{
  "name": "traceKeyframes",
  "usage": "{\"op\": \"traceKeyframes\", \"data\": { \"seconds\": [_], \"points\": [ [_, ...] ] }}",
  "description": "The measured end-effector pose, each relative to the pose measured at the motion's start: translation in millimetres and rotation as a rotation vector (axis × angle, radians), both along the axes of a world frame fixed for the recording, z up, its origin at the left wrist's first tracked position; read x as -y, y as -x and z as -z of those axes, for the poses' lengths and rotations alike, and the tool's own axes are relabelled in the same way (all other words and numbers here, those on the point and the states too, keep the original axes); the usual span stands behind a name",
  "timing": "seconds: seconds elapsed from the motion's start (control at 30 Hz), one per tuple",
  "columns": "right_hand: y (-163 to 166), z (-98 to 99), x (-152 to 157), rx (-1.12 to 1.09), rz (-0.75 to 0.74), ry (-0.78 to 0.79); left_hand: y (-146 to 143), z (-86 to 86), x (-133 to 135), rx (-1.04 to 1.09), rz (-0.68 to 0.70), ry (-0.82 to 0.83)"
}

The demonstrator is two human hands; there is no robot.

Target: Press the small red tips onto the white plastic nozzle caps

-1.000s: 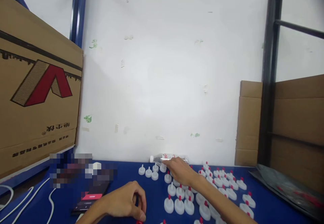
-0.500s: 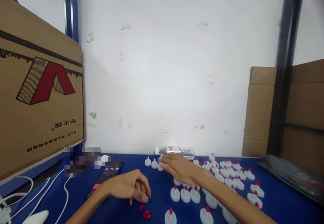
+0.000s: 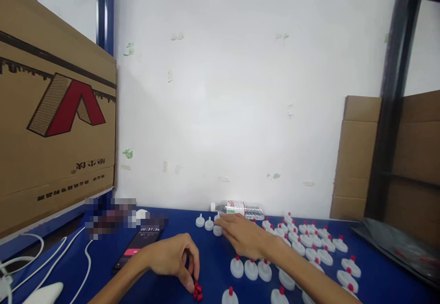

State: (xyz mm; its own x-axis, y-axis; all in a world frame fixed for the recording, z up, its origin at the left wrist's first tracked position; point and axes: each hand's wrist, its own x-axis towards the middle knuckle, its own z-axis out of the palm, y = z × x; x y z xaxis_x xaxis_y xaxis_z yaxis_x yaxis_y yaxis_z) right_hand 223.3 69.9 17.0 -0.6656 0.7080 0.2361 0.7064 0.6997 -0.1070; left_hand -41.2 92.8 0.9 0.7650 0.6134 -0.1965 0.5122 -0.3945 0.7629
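Observation:
My left hand [image 3: 173, 259] is bent down over a small pile of red caps [image 3: 198, 292], its thumb and fingertips closed on a cap at the pile's upper edge. Farther back, my right hand [image 3: 244, 234] reaches across with its fingertips on a small white squeeze bottle [image 3: 217, 231], whose narrow nozzle has no red cap showing. Beside that one stand two more uncapped bottles [image 3: 200, 221]. Under and around my right forearm stand many white bottles with red caps [image 3: 250, 271], some hidden by the arm.
A clear plastic water bottle [image 3: 252, 210] lies along the wall. A phone [image 3: 139, 244] lies left of my left hand, with white cables [image 3: 89, 267] beyond it. A big cardboard box [image 3: 68, 157] stands at left; a grey plastic bag [image 3: 395, 244] lies at right.
My left hand has come down and its fingertips have closed at the red caps. My right hand has shifted slightly down, its fingertips still at the same uncapped bottle. The view has tilted slightly.

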Motion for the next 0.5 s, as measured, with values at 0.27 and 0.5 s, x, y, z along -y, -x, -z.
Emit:
{"op": "traceKeyframes", "data": {
  "seconds": [0.27,0.5],
  "points": [
    [-0.1,-3.6,-0.1,-0.013,0.026,-0.034,-3.3,-1.8,3.6,0.000,-0.048,-0.046],
    [-0.7,5.6,-3.2,0.050,-0.010,-0.012,-3.7,0.4,1.0,0.013,-0.082,-0.069]
  ]
}}
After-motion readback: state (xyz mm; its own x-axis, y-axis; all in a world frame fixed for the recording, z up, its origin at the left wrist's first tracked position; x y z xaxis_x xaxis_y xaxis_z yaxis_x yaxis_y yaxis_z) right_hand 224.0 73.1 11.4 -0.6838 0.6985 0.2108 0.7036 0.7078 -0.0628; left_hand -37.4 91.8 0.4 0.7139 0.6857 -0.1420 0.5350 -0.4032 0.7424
